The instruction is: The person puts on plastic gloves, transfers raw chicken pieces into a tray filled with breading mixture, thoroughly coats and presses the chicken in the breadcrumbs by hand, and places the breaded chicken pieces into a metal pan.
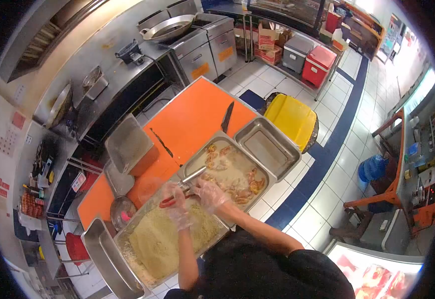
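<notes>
My left hand (pixel 178 207), in a clear plastic glove, is closed around a red-handled tool (pixel 167 202) above a tray of pale yellowish powder (pixel 170 238). Beside it, my right hand (pixel 211 196), also gloved, has its fingers pressed together at the near-left edge of a tray of meat pieces in whitish liquid (pixel 235 168). What those fingers hold is too small to tell. A shiny metal piece (pixel 195 174) extends just above both hands, over the edge between the two trays.
An orange table (pixel 192 109) bears a knife (pixel 227 117), an empty metal tray (pixel 268 146) and metal containers (pixel 130 144). Another deep tray (pixel 108 259) sits at lower left. Beyond the table are a yellow-lidded bin (pixel 291 119) and a wok (pixel 168 29) on a stove.
</notes>
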Tool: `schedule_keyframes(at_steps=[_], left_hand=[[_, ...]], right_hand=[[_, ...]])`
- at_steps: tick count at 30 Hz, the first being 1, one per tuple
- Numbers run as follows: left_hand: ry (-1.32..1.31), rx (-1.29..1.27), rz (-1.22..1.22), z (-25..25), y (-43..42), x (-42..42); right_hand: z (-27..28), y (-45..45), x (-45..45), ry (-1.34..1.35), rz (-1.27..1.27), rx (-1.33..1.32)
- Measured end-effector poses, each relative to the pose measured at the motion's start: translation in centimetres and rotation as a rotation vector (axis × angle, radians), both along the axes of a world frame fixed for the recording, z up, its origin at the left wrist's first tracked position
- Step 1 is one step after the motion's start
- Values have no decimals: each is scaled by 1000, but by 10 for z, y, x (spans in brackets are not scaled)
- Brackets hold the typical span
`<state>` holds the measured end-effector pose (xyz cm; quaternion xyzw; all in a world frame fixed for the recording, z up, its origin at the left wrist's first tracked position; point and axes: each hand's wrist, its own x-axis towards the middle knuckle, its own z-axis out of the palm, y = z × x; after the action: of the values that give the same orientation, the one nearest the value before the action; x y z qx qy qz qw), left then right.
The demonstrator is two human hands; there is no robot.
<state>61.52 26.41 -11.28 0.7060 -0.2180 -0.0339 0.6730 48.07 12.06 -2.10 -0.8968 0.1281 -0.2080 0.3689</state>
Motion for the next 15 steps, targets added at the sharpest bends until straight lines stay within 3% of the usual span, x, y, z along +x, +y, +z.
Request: schedule_keyframes(at_steps=[2,5,6,10,13,14,15], left_hand=[[232,-103,-221,32,-35,-8],[252,-53,-262,114,-78,-57],[229,-29,-319,114,-82,-58],[214,86,-392,94,-100,-47],[-46,34,-478,99,-132,-37],[616,-358,-557,90,-145,-32],[952,-538,-559,81,-156,-30]], right_hand=[[8,-2,-12,-51,-23,169],[-34,-19,-20,-88,-141,174],[-13,-24,-35,17,-242,192],[-17,-60,-74,-79,-508,185],[-36,-85,-91,-67,-681,168],[-40,-89,-91,-92,-722,144],[-43,-90,-90,-118,-764,121]])
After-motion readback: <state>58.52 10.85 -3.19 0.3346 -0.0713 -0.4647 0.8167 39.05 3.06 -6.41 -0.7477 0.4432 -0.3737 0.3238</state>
